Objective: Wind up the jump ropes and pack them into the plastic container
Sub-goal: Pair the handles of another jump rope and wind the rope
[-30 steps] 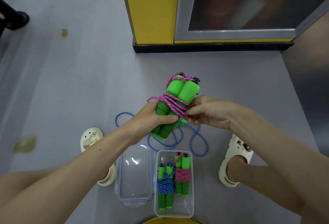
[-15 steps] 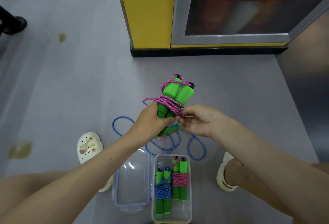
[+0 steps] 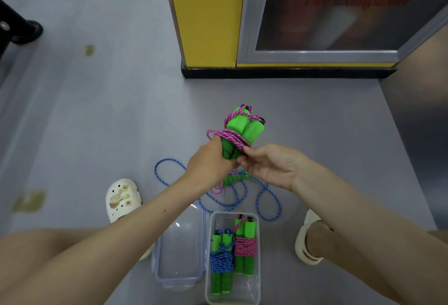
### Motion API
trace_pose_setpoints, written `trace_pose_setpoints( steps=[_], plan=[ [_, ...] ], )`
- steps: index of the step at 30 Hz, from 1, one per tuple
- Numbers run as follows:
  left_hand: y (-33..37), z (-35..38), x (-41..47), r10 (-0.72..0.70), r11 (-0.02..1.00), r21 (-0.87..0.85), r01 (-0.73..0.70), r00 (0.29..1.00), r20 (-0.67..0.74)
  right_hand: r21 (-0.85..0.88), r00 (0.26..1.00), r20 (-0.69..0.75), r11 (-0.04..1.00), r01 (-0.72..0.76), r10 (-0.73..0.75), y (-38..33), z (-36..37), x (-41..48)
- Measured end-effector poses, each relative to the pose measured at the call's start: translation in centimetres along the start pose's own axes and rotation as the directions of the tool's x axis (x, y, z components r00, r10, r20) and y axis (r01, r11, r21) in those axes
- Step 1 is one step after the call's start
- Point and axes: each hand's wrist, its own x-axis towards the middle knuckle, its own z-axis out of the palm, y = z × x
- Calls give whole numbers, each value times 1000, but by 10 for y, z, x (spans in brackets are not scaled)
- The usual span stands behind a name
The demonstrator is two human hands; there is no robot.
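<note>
Floor (image 3: 97, 111) is plain grey, next to a yellow cabinet (image 3: 206, 14); my left hand (image 3: 208, 164) grips the green foam jump-rope handles (image 3: 244, 127), right hand (image 3: 271, 166) pinches their pink braided cord (image 3: 232, 136); clear plastic container (image 3: 242, 290) sits just below.

Grey floor (image 3: 97, 111) — yellow pillar (image 3: 206, 14), glass-fronted cabinet (image 3: 327, 14) behind.

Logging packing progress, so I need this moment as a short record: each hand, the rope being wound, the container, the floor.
Left hand: grips the green handles of the half-wound pink rope
Right hand: pinches its cord at the wraps
Container: wound blue rope and wound pink rope inside
Lid: off, beside the container
Floor: loose blue rope
</note>
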Motion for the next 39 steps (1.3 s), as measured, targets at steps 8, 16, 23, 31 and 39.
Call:
trace_pose_setpoints(
  steps=[8,16,23,31,39],
  plan=[
    [2,-6,1,13,970,-241,-7,1000,23,-41,989,-13,989,145,-145,-2,-2,1],
    [0,-15,-3,96,909,-416,-33,987,131,-344,995,66,934,92,-74,-2,0,-1],
    [5,-25,-11,156,816,-577,21,954,255,-428,967,99,867,253,-234,1,-1,2],
    [5,-19,-21,198,595,-759,265,867,458,-7,912,257,943,333,-320,10,6,3],
    [16,-13,-25,202,534,-799,277,876,439,42,932,152,945,326,-328,6,11,-3]
  ],
)
